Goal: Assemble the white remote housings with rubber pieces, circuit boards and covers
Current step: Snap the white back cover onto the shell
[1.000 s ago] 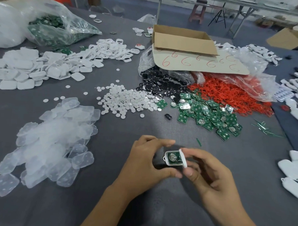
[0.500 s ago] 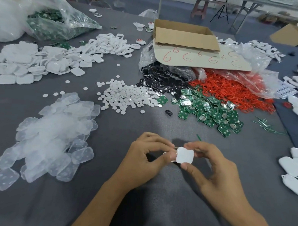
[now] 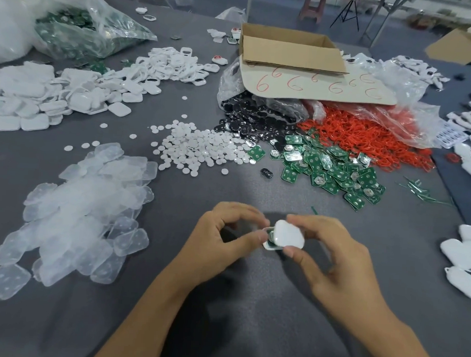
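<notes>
Fingers [image 3: 243,211] and thumb of the left hand [image 3: 215,239] pinched the white housing [image 3: 267,245] at lower centre of the frame; the right hand [image 3: 341,261] gripped the white cover [image 3: 288,234], tilted over it. On the grey table [image 3: 222,326], clear rubber pieces [image 3: 76,212] lay heaped at left and green circuit boards [image 3: 332,169] right of centre.

The cover [image 3: 288,233] is hiding most of the housing [image 3: 268,246] beneath it; far left of the cardboard box [image 3: 288,55], a white bag [image 3: 6,25] is getting cut off.
</notes>
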Available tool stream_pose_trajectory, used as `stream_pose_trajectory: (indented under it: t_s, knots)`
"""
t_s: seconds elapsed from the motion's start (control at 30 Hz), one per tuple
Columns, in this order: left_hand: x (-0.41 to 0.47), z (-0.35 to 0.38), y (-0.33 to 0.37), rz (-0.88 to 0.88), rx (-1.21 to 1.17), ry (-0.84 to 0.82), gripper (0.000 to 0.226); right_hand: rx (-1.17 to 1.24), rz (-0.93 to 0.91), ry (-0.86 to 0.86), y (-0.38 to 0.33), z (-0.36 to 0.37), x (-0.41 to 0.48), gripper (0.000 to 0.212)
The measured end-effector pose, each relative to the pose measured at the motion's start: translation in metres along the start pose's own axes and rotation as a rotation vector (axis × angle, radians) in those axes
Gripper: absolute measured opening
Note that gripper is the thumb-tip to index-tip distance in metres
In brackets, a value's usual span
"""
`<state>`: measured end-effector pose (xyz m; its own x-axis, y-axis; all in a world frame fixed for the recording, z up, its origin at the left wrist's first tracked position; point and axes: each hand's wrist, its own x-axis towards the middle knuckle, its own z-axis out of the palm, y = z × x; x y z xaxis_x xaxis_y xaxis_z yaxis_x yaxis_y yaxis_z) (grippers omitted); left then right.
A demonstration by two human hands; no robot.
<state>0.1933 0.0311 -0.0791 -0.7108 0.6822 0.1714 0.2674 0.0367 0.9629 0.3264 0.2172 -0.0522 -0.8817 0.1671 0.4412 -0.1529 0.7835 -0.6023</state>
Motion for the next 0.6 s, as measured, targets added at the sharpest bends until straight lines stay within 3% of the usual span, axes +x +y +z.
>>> stream_pose_trajectory:
  t_s: [0.07, 0.23, 0.37, 0.6]
  knots:
    - [-0.003, 0.005, -0.003, -0.002, 0.162, 0.084, 0.044, -0.056, 0.026, -0.003, 0.008, -0.006, 0.005, 0.033]
    - [-0.003, 0.019, -0.01, 0.028, 0.498, -0.068, 0.085, -0.157, -0.018, -0.219, 0.012, -0.003, 0.022, 0.032]
    - [-0.001, 0.022, -0.012, 0.033, 0.528, -0.041, 0.084, -0.177, -0.001, -0.36, 0.01, -0.002, 0.033, 0.03]
    - [-0.001, 0.022, -0.011, 0.045, 0.49, -0.014, 0.076, -0.212, -0.009, -0.448, 0.005, -0.004, 0.043, 0.03]
